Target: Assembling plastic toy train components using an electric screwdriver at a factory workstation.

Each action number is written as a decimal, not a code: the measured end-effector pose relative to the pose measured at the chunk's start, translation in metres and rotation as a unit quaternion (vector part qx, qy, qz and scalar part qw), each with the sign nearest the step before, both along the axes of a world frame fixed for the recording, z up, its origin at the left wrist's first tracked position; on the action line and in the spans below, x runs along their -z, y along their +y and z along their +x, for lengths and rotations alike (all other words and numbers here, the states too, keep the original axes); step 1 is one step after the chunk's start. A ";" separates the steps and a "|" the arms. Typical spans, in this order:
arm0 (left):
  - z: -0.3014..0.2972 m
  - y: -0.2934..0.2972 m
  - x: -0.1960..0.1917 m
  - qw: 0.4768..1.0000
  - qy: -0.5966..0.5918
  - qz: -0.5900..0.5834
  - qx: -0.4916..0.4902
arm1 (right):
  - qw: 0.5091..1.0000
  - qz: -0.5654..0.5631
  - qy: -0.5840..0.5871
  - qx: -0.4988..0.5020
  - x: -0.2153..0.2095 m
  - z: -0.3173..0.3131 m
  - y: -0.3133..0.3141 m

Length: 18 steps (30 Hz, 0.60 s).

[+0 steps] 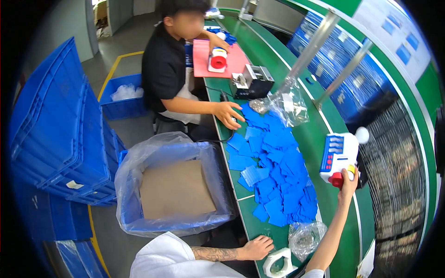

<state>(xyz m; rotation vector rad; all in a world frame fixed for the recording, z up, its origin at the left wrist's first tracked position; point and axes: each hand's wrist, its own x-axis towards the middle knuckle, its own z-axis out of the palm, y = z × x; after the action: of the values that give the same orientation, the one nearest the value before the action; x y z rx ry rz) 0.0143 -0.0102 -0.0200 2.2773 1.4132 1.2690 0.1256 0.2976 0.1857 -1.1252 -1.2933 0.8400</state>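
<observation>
My right hand (349, 183) grips a white plastic device (342, 155) over the right side of the bench. This device has a blue panel with small red buttons, a red round part and a yellow part low down, and a white round knob (362, 135) at its far end. My left hand (258, 248) rests palm down at the bench's near edge with nothing visible in it. Beside it lies a white plastic ring-shaped part (279, 263). A clear plastic bag (306, 238) sits just beyond that part. Thin blue square pieces (278, 173) are heaped on the bench ahead of both hands.
A co-worker's hand (228, 115) reaches toward the heap; their other hand touches a similar white-and-red device (217, 61) on a pink mat (200, 60). A black-and-metal apparatus (252, 82) and metal posts (313, 46) stand nearby. Left are a bag-lined bin (127, 190) and blue crates (51, 120).
</observation>
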 end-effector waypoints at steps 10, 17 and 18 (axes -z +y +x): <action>-0.003 -0.001 -0.003 1.000 0.002 -0.011 0.011 | 0.960 0.134 -0.194 -0.150 -0.037 -0.225 -0.047; -0.005 0.002 -0.001 1.000 0.010 0.001 0.001 | 0.962 -0.031 -0.040 -0.270 -0.015 -0.226 -0.097; -0.004 0.004 0.001 1.000 0.009 0.000 -0.002 | 0.962 -0.065 -0.002 -0.265 -0.014 -0.213 -0.102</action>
<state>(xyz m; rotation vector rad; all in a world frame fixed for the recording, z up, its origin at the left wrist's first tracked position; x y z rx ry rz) 0.0107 -0.0063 -0.0209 2.2925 1.4246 1.2542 -0.0877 0.1958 0.1999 -0.8843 -1.5905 1.3315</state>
